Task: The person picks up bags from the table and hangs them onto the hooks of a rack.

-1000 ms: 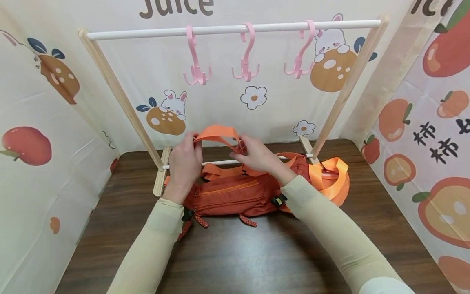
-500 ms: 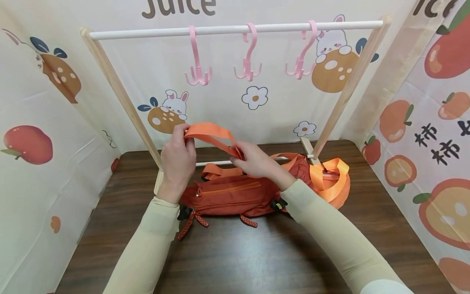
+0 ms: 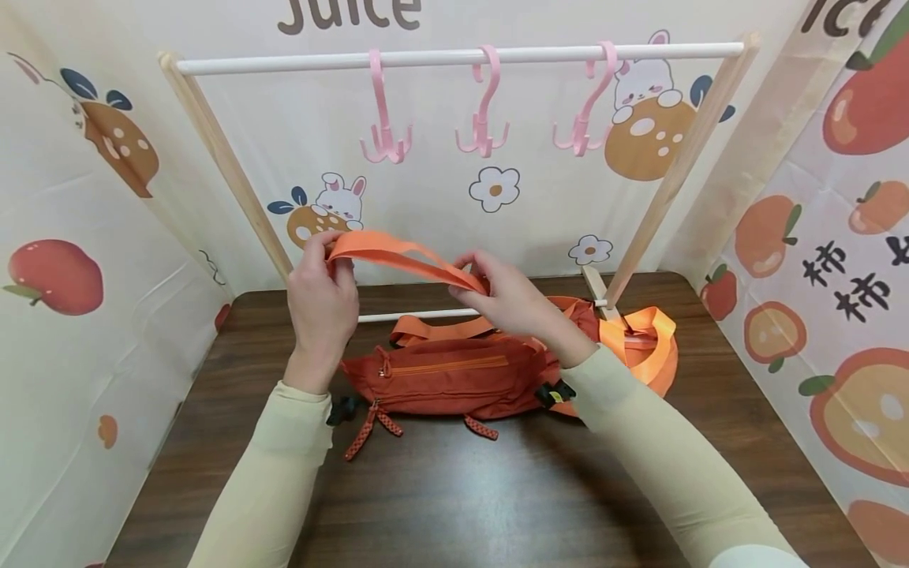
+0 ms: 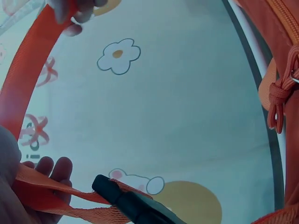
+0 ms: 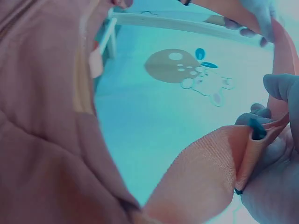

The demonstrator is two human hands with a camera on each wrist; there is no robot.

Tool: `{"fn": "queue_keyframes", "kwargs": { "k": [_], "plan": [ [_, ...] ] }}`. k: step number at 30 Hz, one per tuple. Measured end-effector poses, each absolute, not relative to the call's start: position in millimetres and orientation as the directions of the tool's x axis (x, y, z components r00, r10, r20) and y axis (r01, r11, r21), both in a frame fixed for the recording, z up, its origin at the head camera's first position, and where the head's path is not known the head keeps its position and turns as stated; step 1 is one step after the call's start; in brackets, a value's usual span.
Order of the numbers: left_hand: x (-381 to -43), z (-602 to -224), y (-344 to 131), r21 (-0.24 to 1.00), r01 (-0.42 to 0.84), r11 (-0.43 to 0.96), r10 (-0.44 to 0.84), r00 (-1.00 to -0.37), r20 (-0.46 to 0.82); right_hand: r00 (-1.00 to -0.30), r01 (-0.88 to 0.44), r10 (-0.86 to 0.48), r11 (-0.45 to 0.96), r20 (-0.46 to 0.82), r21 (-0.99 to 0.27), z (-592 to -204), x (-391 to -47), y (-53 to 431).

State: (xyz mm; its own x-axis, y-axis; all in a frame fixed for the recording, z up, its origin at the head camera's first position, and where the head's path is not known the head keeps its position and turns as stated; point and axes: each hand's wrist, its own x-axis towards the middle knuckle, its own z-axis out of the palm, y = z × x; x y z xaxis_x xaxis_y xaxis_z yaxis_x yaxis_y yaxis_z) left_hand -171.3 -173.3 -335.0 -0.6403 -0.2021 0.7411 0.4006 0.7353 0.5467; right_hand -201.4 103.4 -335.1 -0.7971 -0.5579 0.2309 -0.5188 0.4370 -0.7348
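An orange webbing strap (image 3: 398, 251) arches between my two hands, raised over the back of a rust-red waist bag (image 3: 447, 375) that lies on the table. My left hand (image 3: 323, 304) pinches the strap's left end; in the left wrist view a black buckle (image 4: 135, 205) hangs from the webbing beside my fingers. With thumb and fingers my right hand (image 3: 507, 296) grips the strap's other end, and the right wrist view shows the webbing (image 5: 201, 172) folded at my palm. Braided zipper pulls (image 3: 362, 434) dangle at the bag's front, and a second black buckle (image 3: 555, 393) sits by my right sleeve.
Behind the bag stands a wooden rack with a white top rail (image 3: 284, 63). Three pink hooks (image 3: 387, 146) hang from it. At the right, an orange bag with a loop handle (image 3: 649, 347) lies on the dark wooden table (image 3: 454, 489). Printed curtains (image 3: 64, 379) enclose the table.
My left hand has moved left, drawing the strap out longer and flatter between my hands. My right hand has shifted slightly right. The black buckle at the bag's left end has also moved left.
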Motion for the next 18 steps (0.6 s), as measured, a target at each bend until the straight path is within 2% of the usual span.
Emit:
{"fn": "queue_keyframes", "kwargs": {
  "k": [8,18],
  "plan": [
    [-164.6,-326.3,-176.4,0.614,0.458,0.643,-0.231,-0.649,0.725,-0.726,-0.629,-0.587,0.355,0.359,-0.691,-307.5,-193.7,108.9],
    [-158.0,-307.7,-174.6,0.494,0.621,0.609,-0.166,-0.509,0.844,-0.67,-0.721,-0.528,0.296,0.521,-0.627,-283.7,-189.8,108.5]
  ]
}}
